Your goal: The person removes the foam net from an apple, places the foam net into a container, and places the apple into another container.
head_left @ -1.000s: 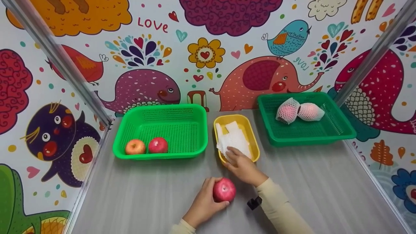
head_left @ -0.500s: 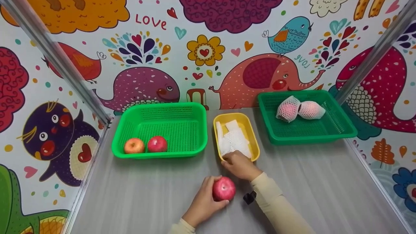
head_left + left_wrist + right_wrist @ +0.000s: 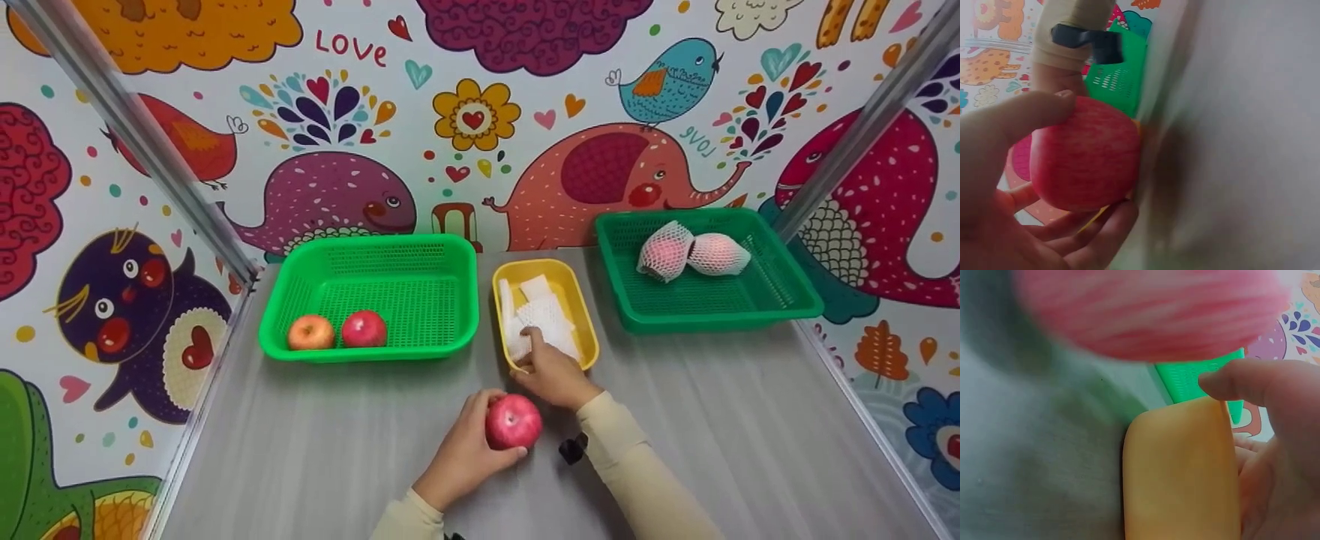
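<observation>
My left hand [image 3: 459,459] holds a red apple [image 3: 514,421] above the grey table, thumb on one side and fingers curled round the other. The left wrist view shows that apple [image 3: 1086,154] close up in the grip. My right hand [image 3: 556,379] reaches over the near rim of a yellow tray [image 3: 588,322], index finger extended onto white foam nets [image 3: 546,313] inside. Seen from the right wrist, the thumb [image 3: 1235,379] lies at the rim of the tray [image 3: 1182,472]; the other fingers are partly hidden behind its wall.
At the left, a bright green basket [image 3: 442,349] contains a yellowish-red apple [image 3: 311,332] and a red apple [image 3: 364,328]. A darker green basket [image 3: 720,319] at the right has two net-wrapped fruits [image 3: 665,251]. Patterned walls and metal posts [image 3: 862,127] enclose the table.
My right fingers curled at the tray's near end, and now the index finger is stretched out over the nets. The left hand has moved slightly forward with the apple.
</observation>
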`<state>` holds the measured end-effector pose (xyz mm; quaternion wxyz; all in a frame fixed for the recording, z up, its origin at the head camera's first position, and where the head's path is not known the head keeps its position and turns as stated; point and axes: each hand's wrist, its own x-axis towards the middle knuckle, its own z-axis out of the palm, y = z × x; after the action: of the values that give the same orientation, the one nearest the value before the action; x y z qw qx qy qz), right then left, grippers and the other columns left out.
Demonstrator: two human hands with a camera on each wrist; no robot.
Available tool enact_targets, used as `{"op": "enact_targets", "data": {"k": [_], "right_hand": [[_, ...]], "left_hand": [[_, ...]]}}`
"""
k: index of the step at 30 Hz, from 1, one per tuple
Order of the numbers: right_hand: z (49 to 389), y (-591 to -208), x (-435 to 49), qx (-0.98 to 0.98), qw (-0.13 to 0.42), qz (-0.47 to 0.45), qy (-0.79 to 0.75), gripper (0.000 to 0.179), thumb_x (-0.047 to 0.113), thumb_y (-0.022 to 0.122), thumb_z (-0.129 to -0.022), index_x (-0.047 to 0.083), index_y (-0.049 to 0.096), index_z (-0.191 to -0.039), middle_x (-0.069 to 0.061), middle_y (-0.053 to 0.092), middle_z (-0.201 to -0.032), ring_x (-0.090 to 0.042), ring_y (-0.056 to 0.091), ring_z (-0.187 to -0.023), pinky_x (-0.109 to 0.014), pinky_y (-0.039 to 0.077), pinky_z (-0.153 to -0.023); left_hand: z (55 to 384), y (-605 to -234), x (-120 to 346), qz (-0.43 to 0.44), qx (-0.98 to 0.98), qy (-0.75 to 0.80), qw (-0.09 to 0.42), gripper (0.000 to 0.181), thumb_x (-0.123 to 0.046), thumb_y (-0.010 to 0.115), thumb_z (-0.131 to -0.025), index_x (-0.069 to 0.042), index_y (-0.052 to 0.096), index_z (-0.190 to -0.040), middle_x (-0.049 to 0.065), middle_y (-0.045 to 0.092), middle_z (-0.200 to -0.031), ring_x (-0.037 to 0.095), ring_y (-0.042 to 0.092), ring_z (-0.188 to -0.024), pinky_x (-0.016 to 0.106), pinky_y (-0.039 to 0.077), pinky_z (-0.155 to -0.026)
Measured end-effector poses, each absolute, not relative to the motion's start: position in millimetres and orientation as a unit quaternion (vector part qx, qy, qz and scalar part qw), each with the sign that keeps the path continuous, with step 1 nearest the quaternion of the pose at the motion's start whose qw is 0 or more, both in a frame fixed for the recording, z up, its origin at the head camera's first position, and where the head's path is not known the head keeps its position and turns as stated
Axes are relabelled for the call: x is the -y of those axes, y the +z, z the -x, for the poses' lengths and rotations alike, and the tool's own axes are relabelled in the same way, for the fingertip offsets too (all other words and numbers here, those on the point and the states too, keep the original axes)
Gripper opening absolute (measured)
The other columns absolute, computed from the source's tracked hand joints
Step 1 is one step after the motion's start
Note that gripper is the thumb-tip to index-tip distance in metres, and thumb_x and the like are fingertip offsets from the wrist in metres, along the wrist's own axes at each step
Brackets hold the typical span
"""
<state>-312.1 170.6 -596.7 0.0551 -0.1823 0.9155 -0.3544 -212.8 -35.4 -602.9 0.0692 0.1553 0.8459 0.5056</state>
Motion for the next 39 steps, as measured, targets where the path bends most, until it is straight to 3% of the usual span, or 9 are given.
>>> {"op": "enact_targets", "data": {"k": [3,7,12,15,24,29,32,35,39], "right_hand": [[314,-597,-171,-0.917,0.066,0.170,-0.356,0.052,0.018,0.080,-0.099,-0.003,0.051,-0.137,-0.014,0.079,-0.111,-0.030,0.076,-0.106,-0.052,0.059,-0.096],[318,-597,-174,-0.922,0.078,0.165,-0.342,0.035,0.021,0.081,-0.099,-0.001,0.066,-0.122,-0.012,0.079,-0.107,-0.027,0.076,-0.098,-0.050,0.061,-0.091],[322,-598,-179,-0.926,0.086,0.171,-0.325,0.027,0.020,0.079,-0.100,0.002,0.071,-0.118,-0.004,0.075,-0.097,-0.017,0.066,-0.080,-0.043,0.061,-0.080],[322,-597,-183,-0.926,0.090,0.170,-0.324,0.026,0.019,0.078,-0.100,0.003,0.071,-0.120,-0.002,0.071,-0.093,-0.015,0.061,-0.076,-0.041,0.059,-0.077],[321,-598,-184,-0.918,0.107,0.180,-0.338,0.027,0.019,0.076,-0.102,0.002,0.069,-0.122,-0.001,0.070,-0.092,-0.016,0.060,-0.076,-0.038,0.057,-0.074],[321,-597,-182,-0.919,0.096,0.184,-0.336,0.028,0.018,0.077,-0.101,0.001,0.069,-0.121,-0.002,0.072,-0.093,-0.016,0.061,-0.076,-0.040,0.057,-0.075],[320,-597,-181,-0.920,0.096,0.181,-0.335,0.028,0.018,0.078,-0.101,0.002,0.069,-0.121,-0.001,0.072,-0.093,-0.015,0.061,-0.076,-0.040,0.057,-0.076],[320,-596,-179,-0.919,0.100,0.183,-0.335,0.028,0.019,0.078,-0.101,0.002,0.068,-0.122,-0.001,0.071,-0.093,-0.015,0.060,-0.076,-0.039,0.056,-0.075],[320,-595,-175,-0.916,0.102,0.188,-0.339,0.030,0.020,0.078,-0.101,0.002,0.068,-0.123,0.000,0.071,-0.092,-0.015,0.061,-0.076,-0.038,0.056,-0.074]], "left_hand": [[219,-583,44,-0.160,-0.841,0.514,0.056,0.076,-0.023,0.096,-0.083,-0.014,0.052,-0.144,0.005,0.055,-0.137,0.024,0.060,-0.123,0.047,0.057,-0.100],[232,-556,60,-0.163,-0.852,0.498,0.011,0.077,-0.023,0.096,-0.084,-0.014,0.052,-0.146,0.006,0.055,-0.140,0.024,0.059,-0.124,0.045,0.060,-0.093],[263,-527,82,-0.150,-0.880,0.447,-0.068,0.078,-0.024,0.096,-0.084,-0.009,0.052,-0.147,0.010,0.057,-0.144,0.028,0.055,-0.132,0.052,0.058,-0.099],[284,-515,94,-0.140,-0.890,0.425,-0.089,0.079,-0.027,0.096,-0.085,-0.006,0.051,-0.147,0.012,0.058,-0.143,0.031,0.055,-0.132,0.055,0.057,-0.100],[330,-514,130,-0.128,-0.924,0.354,-0.071,0.083,-0.030,0.091,-0.091,-0.007,0.045,-0.156,0.017,0.054,-0.146,0.035,0.057,-0.132,0.058,0.056,-0.102],[349,-527,143,-0.128,-0.948,0.287,-0.051,0.081,-0.033,0.090,-0.092,-0.008,0.049,-0.157,0.021,0.056,-0.143,0.040,0.061,-0.125,0.061,0.055,-0.101],[357,-534,148,-0.123,-0.961,0.245,-0.044,0.078,-0.039,0.089,-0.092,-0.007,0.054,-0.153,0.021,0.060,-0.142,0.043,0.059,-0.126,0.067,0.049,-0.104],[363,-540,153,-0.105,-0.969,0.219,-0.031,0.078,-0.046,0.088,-0.092,-0.008,0.056,-0.152,0.021,0.062,-0.143,0.045,0.056,-0.130,0.076,0.035,-0.112],[366,-544,161,-0.092,-0.976,0.194,-0.025,0.076,-0.049,0.087,-0.092,-0.007,0.058,-0.149,0.022,0.064,-0.142,0.047,0.057,-0.132,0.087,0.016,-0.114]]}}
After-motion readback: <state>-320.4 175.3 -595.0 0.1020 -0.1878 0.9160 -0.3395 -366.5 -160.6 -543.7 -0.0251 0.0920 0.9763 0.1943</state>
